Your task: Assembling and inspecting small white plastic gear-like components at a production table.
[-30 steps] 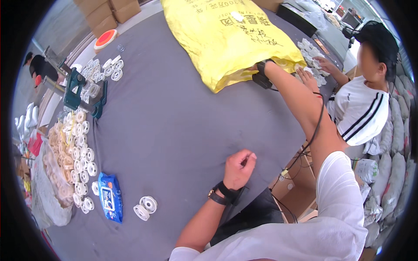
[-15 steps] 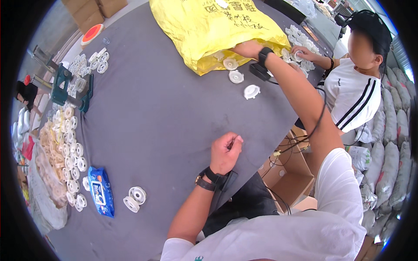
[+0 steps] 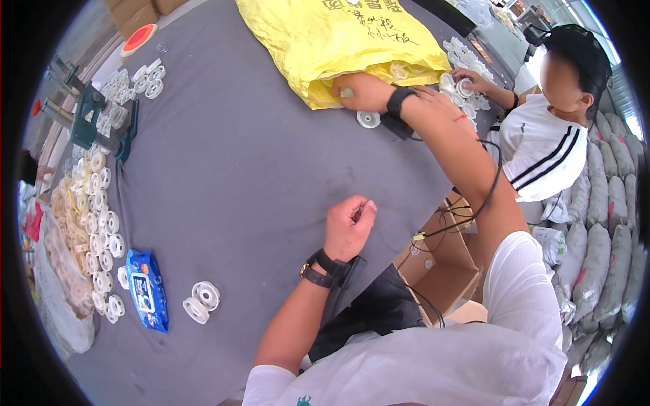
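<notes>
Grey table (image 3: 237,176) — white spools (image 3: 95,223), yellow bag (image 3: 338,40), stacked sacks (image 3: 609,223)

Bright even daylight falling across the grey cloth-covered tabletop (image 3: 237,169), soft faint shadows lying beneath the hands, overexposed glare blowing out the upper right, fisheye bending edges, black vignette ringing the frame

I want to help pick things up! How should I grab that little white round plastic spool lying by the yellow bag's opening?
The small white plastic spool lies flat on the grey table. Probably come from above and pinch its round rim on opposite sides.
</notes>
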A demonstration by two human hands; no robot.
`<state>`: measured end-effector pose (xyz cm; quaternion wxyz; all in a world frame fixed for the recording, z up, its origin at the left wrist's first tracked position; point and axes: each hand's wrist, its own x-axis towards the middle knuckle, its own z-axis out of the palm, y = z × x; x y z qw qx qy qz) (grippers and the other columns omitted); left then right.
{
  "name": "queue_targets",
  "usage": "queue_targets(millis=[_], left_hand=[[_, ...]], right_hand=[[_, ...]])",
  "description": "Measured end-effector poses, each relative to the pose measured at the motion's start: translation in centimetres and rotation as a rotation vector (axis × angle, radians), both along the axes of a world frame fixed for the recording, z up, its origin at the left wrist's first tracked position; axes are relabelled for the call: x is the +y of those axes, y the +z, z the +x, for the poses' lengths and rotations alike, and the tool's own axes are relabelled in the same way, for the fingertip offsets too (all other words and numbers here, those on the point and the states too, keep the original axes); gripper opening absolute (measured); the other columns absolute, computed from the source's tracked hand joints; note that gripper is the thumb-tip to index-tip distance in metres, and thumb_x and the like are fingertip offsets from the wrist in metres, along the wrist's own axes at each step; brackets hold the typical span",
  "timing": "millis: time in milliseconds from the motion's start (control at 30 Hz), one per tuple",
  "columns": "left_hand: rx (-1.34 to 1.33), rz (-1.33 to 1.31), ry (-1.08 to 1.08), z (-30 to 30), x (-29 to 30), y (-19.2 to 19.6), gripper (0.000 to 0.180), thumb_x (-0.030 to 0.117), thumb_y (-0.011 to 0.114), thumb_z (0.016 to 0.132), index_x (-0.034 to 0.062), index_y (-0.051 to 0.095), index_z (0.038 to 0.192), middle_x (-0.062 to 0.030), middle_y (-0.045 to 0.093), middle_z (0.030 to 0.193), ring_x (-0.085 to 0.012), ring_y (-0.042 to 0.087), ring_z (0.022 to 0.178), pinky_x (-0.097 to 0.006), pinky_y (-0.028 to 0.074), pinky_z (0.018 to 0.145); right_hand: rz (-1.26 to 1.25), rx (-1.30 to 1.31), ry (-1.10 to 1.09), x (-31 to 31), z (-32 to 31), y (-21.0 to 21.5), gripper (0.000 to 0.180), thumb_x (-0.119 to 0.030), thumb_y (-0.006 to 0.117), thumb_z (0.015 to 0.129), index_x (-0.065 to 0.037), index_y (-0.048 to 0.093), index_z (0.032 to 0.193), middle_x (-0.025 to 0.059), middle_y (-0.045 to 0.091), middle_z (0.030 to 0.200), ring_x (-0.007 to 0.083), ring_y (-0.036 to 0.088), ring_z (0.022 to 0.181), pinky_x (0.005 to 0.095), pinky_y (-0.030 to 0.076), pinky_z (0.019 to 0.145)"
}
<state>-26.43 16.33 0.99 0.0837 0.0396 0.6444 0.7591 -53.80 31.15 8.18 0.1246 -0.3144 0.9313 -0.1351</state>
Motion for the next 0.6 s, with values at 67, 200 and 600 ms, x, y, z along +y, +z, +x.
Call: queue_targets(millis=[67, 200, 600], left_hand=[[-0.011, 0.022, -0.008, 0.0, 0.1, 0.1, 0.015, 0.007, 0.06, 0.101, -0.0005, 0.067, 0.09, 0.0, 0.062, 0.066, -0.0058, 0.057, 0.06, -0.024, 0.045, 0.056], [-0.025, 0.042, 0.013, 0.2, -0.2, -0.5, 0.017, 0.009, 0.061, 0.102, -0.0009, 0.067, 0.089, -0.0004, 0.063, 0.067, -0.006, 0.057, 0.06, -0.024, 0.045, 0.056], [-0.051, 0.154, 0.141, -0.1, -0.9, -0.1, 0.021, 0.014, 0.06, 0.104, 0.0022, 0.067, 0.088, 0.0009, 0.059, 0.067, -0.0062, 0.053, 0.058, -0.024, 0.041, 0.053]], right_hand=[[-0.235, 0.208, 0.096, 1.7, 2.8, -3.1, 0.032, -0.013, 0.066, 0.084, -0.006, 0.07, 0.115, 0.0188, 0.067, 0.118, 0.0384, 0.062, 0.114, 0.0443, 0.051, 0.1], [-0.241, 0.221, 0.098, 1.6, 11.9, -2.9, 0.039, -0.012, 0.069, 0.085, -0.007, 0.066, 0.124, 0.0167, 0.064, 0.13, 0.0379, 0.059, 0.122, 0.0456, 0.048, 0.107], [-0.713, -0.074, -0.478, 5.2, 20.4, -1.5, 0.052, -0.01, 0.075, 0.087, -0.007, 0.061, 0.137, 0.0127, 0.061, 0.141, 0.0316, 0.057, 0.132, 0.0436, 0.048, 0.107]])
